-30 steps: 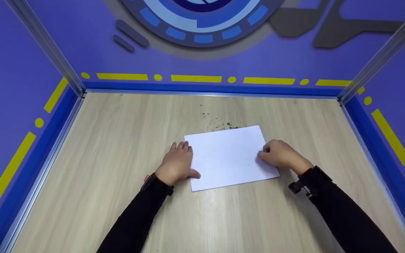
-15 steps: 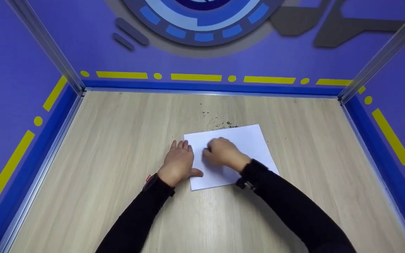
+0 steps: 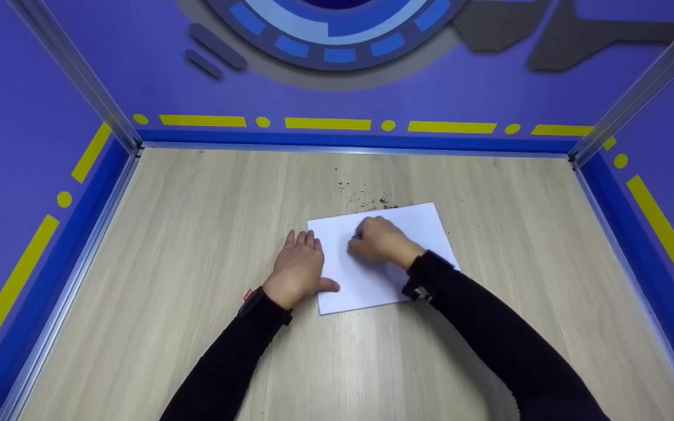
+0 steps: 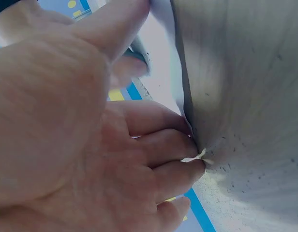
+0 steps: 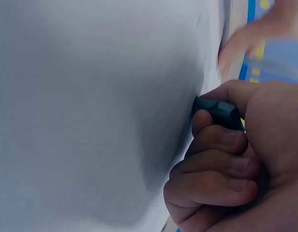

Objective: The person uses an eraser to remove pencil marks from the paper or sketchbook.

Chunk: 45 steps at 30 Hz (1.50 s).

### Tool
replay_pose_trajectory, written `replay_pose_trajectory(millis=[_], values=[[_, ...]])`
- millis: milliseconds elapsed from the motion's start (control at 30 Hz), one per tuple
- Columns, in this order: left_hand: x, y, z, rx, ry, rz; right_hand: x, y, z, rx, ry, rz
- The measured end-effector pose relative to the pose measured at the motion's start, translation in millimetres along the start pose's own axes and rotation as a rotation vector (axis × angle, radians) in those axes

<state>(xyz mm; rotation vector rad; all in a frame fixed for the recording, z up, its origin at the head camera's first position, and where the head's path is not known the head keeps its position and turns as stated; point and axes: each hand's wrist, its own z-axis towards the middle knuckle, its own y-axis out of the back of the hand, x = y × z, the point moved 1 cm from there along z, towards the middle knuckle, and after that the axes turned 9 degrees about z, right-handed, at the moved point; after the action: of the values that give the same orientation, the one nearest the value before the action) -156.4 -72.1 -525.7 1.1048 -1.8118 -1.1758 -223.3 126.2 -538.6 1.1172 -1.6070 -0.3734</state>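
Observation:
A white sheet of paper [image 3: 422, 228] lies slightly askew on the wooden table. My left hand [image 3: 295, 269] rests flat at its left edge, fingers straight and the thumb on the sheet. In the left wrist view, the fingertips [image 4: 187, 145] are right at the paper's edge. Over the middle of the sheet, my right hand [image 3: 381, 241] has curled fingers and grips a small dark green-black object [image 5: 219, 111]. Its blunt end shows between thumb and forefinger, close against the paper in the right wrist view. Most of it is hidden in the fist, so I cannot tell its kind.
Dark crumbs [image 3: 382, 201] are scattered on the wooden table [image 3: 226, 204] just beyond the paper's far edge. Blue-purple panels with yellow dashes [image 3: 328, 124] enclose the table at the back and both sides, with metal strips along their foot.
My right hand has swept left across the paper from its right edge, then shifted slightly right and away from me, still gripping the dark object. The left hand has stayed at the left edge.

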Motion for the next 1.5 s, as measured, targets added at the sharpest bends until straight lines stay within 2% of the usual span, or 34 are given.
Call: replay_pose_trajectory(millis=[167, 400, 500, 633, 867, 1067, 1300, 1500], values=[[-1.8, 1.0, 0.3, 0.008, 0.001, 0.021, -48, 35, -17.4, -0.03, -0.09, 0.096], [-2.9, 1.8, 0.6, 0.014, -0.002, 0.002, -111, 75, -40.4, -0.105, -0.123, 0.075], [-3.2, 0.5, 0.9, 0.017, -0.005, -0.013, -127, 83, -48.5, -0.116, -0.157, 0.072], [-2.4, -1.3, 1.2, 0.02, -0.004, -0.017, -136, 86, -53.9, -0.132, -0.167, 0.062], [1.1, -1.5, -0.8, 0.033, 0.005, -0.024, -133, 83, -62.0, -0.17, -0.138, 0.122], [2.7, -0.5, -2.1, 0.036, 0.009, -0.021, -117, 75, -67.4, -0.165, -0.047, 0.132], [0.9, -1.6, -1.7, 0.026, 0.005, -0.024, -77, 58, -63.4, -0.12, 0.081, 0.099], [-1.5, 0.4, -1.2, 0.015, -0.002, -0.021, -34, 30, -54.5, 0.0, 0.208, 0.048]])
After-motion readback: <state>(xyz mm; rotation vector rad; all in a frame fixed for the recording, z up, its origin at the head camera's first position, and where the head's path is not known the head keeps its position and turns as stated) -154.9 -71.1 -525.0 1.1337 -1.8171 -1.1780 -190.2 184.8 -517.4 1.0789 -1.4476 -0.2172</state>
